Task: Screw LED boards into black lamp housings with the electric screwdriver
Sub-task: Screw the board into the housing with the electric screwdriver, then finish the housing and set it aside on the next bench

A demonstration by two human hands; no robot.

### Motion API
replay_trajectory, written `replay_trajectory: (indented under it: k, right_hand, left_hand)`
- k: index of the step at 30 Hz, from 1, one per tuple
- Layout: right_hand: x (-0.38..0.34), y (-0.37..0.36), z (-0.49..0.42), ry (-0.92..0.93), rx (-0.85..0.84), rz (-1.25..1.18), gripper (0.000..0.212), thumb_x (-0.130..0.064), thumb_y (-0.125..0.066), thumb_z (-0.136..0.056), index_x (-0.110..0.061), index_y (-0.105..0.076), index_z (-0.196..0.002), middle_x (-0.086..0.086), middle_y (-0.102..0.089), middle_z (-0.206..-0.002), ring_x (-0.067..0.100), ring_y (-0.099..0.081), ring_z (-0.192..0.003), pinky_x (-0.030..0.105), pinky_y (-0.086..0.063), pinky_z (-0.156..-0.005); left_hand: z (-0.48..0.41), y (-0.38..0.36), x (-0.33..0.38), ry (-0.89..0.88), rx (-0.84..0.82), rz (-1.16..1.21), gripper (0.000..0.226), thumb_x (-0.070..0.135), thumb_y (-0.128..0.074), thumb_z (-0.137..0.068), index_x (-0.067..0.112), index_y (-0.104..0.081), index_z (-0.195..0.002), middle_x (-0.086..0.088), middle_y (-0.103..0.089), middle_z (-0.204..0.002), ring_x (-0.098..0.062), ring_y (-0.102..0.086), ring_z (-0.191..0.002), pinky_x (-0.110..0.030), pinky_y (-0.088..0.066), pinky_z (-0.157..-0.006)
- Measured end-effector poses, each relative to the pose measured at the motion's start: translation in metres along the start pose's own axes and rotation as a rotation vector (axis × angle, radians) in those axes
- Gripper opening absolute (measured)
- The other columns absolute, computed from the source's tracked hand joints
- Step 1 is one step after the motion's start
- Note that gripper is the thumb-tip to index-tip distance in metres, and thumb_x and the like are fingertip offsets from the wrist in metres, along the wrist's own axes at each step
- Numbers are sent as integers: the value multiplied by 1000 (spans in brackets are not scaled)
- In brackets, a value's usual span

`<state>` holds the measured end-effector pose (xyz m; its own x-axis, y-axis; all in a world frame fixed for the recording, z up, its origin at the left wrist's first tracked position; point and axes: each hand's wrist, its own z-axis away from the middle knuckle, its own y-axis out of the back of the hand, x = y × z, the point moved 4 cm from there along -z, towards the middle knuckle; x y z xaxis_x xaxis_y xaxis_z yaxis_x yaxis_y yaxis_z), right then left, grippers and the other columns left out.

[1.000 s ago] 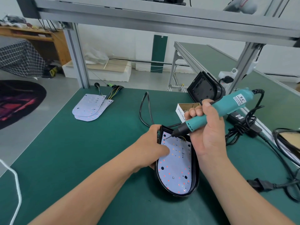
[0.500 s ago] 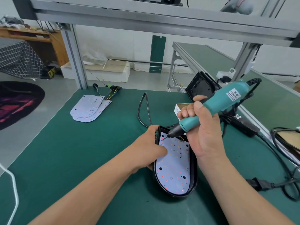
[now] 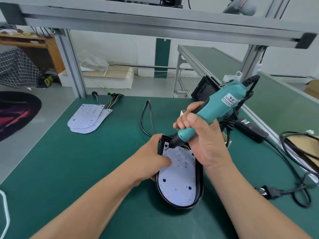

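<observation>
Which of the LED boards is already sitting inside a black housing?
The board under the screwdriver tip, in the housing the left hand grips. The others lie loose in a stack at the table's far left.

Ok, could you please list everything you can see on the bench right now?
lamp housing: one, black, mat centre, under the hands
LED board: one, white, inside that housing
electric screwdriver: one, teal, tip at the board's far left corner
spare LED boards: one stack, white, far left of mat
second housing: one, black, propped at far right edge
power adapter: one, black, right of mat
mat: one, green, covers the bench
left hand: one, holds the housing's rim
right hand: one, grips the screwdriver
</observation>
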<state>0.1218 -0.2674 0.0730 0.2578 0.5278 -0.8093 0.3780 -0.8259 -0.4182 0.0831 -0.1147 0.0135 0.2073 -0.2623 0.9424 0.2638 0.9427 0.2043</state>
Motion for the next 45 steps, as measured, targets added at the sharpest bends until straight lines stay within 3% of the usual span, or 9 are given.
replay_trajectory:
  k: [7,11,14,21,30,34,36,41,45]
  right_hand:
    - [-16,7,3,82,8,-70,34,-29,-83,-90,-16,-64,-115,5,-54,-79,24,-53,-79,44,-51,-89]
    - [-45,34,-1,152,183,-20,25,-31,-75,-95,-14,-65,-110,4,-61,-85,20,-58,-73,34,-53,-65]
    - [-59,69,-5,85,378,77,19,-28,-64,-102,-9,-63,-107,4,-63,-84,17,-57,-64,26,-47,-51]
    - [-71,143,-2,-257,586,396,12,-17,-63,-101,-6,-63,-107,14,-72,-89,20,-66,-57,27,-51,-43]
    - [-74,186,19,-539,407,1304,11,-27,-68,-97,-18,-62,-97,11,-66,-87,24,-65,-69,36,-53,-54]
    - [-69,184,18,-620,244,1717,21,-34,-58,-101,-14,-56,-93,6,-65,-94,24,-60,-81,40,-48,-73]
    - [-67,183,19,-639,196,1780,26,-40,-55,-104,-15,-60,-100,5,-67,-104,26,-60,-90,40,-50,-82]
    - [-70,153,11,-344,284,1777,26,-31,-57,-102,-17,-69,-119,12,-68,-119,35,-60,-110,46,-52,-92]
    - [-52,92,8,-51,149,1426,26,-21,-64,-101,-28,-70,-125,-9,-68,-121,12,-63,-111,36,-50,-95]
  left_hand:
    - [0,1,-2,-9,-9,-29,53,8,-65,-89,48,-48,-121,-13,-75,-107,-22,-73,-77,-34,-57,-57]
    - [-1,3,-4,-6,-30,7,52,7,-62,-91,49,-50,-119,-3,-78,-102,-19,-77,-77,-34,-59,-58]
    - [-2,4,-6,-12,-35,25,50,9,-61,-93,50,-51,-120,5,-79,-91,-17,-77,-75,-31,-58,-56]
    - [-4,4,-7,-4,-26,54,47,17,-62,-92,50,-54,-125,2,-80,-97,-22,-79,-79,-31,-57,-55]
    - [0,3,-1,-28,-32,121,42,12,-58,-102,42,-58,-130,2,-81,-111,-20,-80,-93,-30,-60,-59]
    - [1,5,1,-78,-12,141,44,6,-56,-106,35,-59,-139,6,-77,-125,-20,-75,-115,-43,-60,-99]
    - [1,7,1,-92,-4,155,45,6,-54,-107,35,-58,-142,8,-76,-129,-18,-72,-119,-43,-54,-107]
    - [-2,7,1,-90,2,272,43,11,-50,-112,43,-61,-138,13,-74,-131,-12,-71,-121,-34,-56,-97]
    - [-2,3,0,-17,22,381,33,29,-45,-115,47,-69,-129,11,-74,-131,-18,-70,-124,-48,-54,-107]
